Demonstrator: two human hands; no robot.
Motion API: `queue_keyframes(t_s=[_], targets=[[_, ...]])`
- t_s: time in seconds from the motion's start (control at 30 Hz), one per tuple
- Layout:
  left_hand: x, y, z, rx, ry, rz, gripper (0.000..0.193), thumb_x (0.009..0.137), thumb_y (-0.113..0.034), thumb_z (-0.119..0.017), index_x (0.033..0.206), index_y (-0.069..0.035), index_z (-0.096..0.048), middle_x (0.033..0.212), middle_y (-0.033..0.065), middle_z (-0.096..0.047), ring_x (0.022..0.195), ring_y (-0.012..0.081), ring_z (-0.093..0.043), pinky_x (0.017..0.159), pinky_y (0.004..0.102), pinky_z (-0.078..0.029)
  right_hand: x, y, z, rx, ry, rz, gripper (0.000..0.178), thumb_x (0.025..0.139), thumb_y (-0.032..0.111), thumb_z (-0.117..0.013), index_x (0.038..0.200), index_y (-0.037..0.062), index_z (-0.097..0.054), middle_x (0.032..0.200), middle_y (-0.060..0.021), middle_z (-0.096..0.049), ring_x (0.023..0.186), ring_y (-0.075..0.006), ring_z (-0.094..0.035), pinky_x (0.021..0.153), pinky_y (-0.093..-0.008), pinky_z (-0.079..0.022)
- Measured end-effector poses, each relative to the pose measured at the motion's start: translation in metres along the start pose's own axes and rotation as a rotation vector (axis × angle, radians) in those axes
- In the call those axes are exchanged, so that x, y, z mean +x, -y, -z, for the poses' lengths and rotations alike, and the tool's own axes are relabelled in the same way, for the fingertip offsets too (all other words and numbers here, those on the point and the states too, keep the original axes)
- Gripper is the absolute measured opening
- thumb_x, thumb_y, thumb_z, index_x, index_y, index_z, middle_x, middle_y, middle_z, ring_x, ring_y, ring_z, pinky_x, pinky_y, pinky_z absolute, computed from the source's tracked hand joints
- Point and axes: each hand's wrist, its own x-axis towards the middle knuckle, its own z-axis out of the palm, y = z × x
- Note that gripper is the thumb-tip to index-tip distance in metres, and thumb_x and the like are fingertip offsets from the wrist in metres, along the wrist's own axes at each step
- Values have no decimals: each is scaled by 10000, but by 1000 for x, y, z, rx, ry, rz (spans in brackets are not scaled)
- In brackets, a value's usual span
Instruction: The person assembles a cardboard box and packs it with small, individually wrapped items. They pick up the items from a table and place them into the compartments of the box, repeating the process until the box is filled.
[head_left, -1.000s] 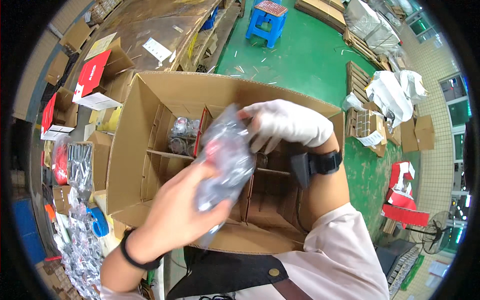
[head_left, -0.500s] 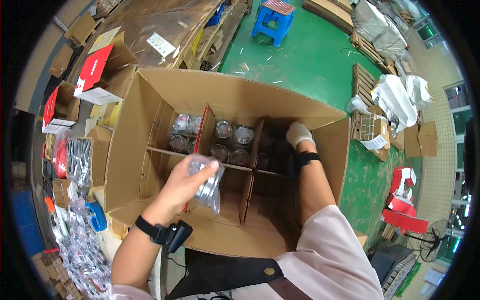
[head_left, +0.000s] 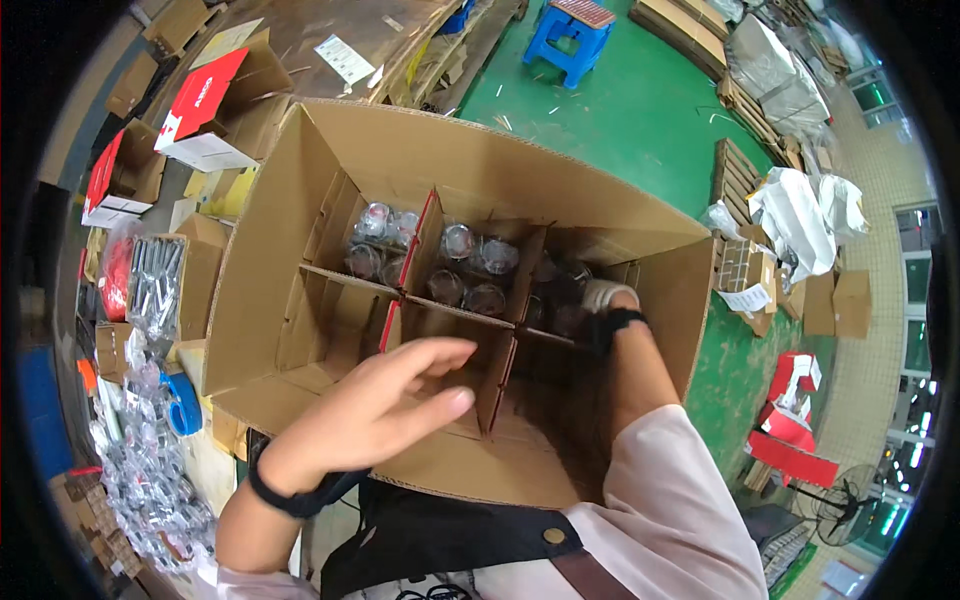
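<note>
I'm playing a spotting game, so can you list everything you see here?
Carton: one, brown, centre
Dividers: several, brown, inside carton
Round wrapped things: eight plain, more in shadow, clear, carton's far compartments
Boxes: two, red and white, left
Packages: many, silvery, lower left
Ring: one, blue, left
Tubes: many, silvery, left
Table: one, brown, upper left
Stool: one, blue, top
Floor: one, green, top and right
Sacks: a few, white, right
Fan: one, dark, lower right
Wristbands: two, black, both wrists
Left hand: one, bare, fingers parted over carton
Right hand: one, white-gloved, inside carton, far right
</note>
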Motion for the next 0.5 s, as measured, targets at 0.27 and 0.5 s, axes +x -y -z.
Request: queue_keyframes(t_s=[0.27,0.5], targets=[[-89,23,-15,673,-450,112,393,844,-261,-691,1154,-33,-613,1125,140,-629,1039,324,-585,963,431,-384,12,41,20,30,-301,-197,296,784,211,-700,1042,66,-707,1125,-201,-661,1085,-391,-608,901,-438,-525],[-85,64,-46,815,-648,75,263,788,-231,-695,998,-74,-675,984,83,-666,955,258,-599,923,433,-350,36,29,-8,-15,-411,-279,213,868,203,-640,1009,68,-726,1057,-194,-694,1008,-351,-666,826,-435,-547]])
